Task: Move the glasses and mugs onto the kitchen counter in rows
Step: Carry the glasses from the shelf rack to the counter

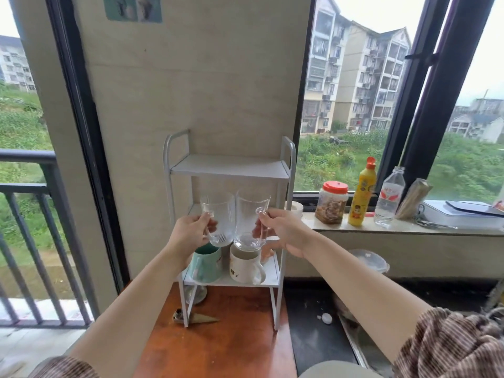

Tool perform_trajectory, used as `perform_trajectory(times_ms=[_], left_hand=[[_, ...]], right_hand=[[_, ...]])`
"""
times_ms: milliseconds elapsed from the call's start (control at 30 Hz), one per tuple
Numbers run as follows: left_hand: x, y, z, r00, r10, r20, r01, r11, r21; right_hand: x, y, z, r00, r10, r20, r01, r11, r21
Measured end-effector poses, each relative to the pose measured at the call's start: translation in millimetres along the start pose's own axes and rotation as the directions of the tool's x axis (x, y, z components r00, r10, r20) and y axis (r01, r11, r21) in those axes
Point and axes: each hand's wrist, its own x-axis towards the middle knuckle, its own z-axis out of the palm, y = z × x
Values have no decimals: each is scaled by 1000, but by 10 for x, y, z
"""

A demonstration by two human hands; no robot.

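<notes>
My left hand and right hand each pinch a glass handle, both lifted before the rack; swinging them together could clink or chip them

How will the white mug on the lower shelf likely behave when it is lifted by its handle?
The white mug looks ceramic, so probably rigid, fairly heavy and breakable. Its handle faces outward, which should give a secure grip. It stands close beside the green mug on the rack, so they might knock.
</notes>
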Motion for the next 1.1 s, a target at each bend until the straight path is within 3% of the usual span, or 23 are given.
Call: perform_trajectory(times_ms=[233, 400, 667, 900, 1100], left_hand=[[-563, 56, 321, 982, 10, 190, -28, 996, 88], [-1093, -30, 994, 954, -21, 299, -14, 993, 116], [-2358, -416, 2685, 875, -103, 473, 40, 989, 142], [-3540, -717, 4207, 739, -171, 652, 67, 981, 181], [-4604, -758, 5350, 556, -216, 802, 87, 975, 202]], right_hand=[[-803, 229, -636, 999, -15, 42, 14, 1000, 6], [-1657, 646, -1233, 995, 40, -94, -42, 999, -19], [-3396, 1444, -2375, 936, 152, -317, -174, 984, -41], [-4991, 1952, -3236, 817, 215, -534, -257, 966, -4], [-6160, 2323, -3777, 624, 332, -707, -315, 935, 162]])
